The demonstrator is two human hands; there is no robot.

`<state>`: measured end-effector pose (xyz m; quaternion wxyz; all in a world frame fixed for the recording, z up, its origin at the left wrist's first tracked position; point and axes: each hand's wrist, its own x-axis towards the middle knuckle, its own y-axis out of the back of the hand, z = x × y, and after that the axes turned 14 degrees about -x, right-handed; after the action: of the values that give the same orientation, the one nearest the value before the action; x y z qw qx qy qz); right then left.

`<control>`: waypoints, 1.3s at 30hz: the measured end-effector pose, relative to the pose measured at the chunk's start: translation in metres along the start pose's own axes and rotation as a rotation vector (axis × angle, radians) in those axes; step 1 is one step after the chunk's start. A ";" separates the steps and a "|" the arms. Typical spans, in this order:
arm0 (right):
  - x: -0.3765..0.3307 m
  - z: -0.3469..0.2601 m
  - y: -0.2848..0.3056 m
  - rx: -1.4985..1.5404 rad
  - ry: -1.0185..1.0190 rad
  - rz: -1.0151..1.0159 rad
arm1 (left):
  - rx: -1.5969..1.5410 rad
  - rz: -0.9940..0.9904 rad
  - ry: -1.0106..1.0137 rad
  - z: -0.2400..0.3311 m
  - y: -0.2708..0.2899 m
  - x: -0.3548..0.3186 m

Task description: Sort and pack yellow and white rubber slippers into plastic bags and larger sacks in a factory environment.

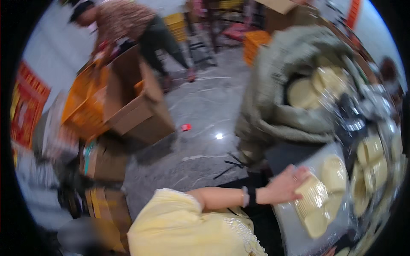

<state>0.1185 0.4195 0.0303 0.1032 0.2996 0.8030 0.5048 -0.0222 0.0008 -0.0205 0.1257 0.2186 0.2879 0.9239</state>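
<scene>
My left hand, with a black band at the wrist, reaches to the right with its fingers stretched out. Its fingertips are at the edge of a pair of pale yellow slippers in clear plastic, lying on a stack of clear plastic bags. Only a sliver of my right hand shows at the lower edge, its fingers mostly hidden. Further right lie more bagged pale yellow slippers.
A large grey-green woven sack stands open beyond the bags, with slippers inside. Across the grey floor, a person bends over an orange crate beside an open cardboard box. More boxes stand at the left.
</scene>
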 end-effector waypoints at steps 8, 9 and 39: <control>0.083 -0.023 -0.054 0.097 0.202 -0.230 | -0.053 -0.066 0.049 0.001 0.002 0.000; 0.086 -0.021 -0.055 0.102 0.204 -0.243 | -0.056 -0.085 0.049 0.001 0.003 0.001; 0.015 0.093 0.006 0.231 -0.161 -0.393 | 0.060 -0.098 0.037 0.002 -0.003 -0.002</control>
<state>0.1525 0.5000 -0.0066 0.2281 0.1867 0.8874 0.3545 -0.0188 0.0037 -0.0217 0.1587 0.1908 0.3284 0.9114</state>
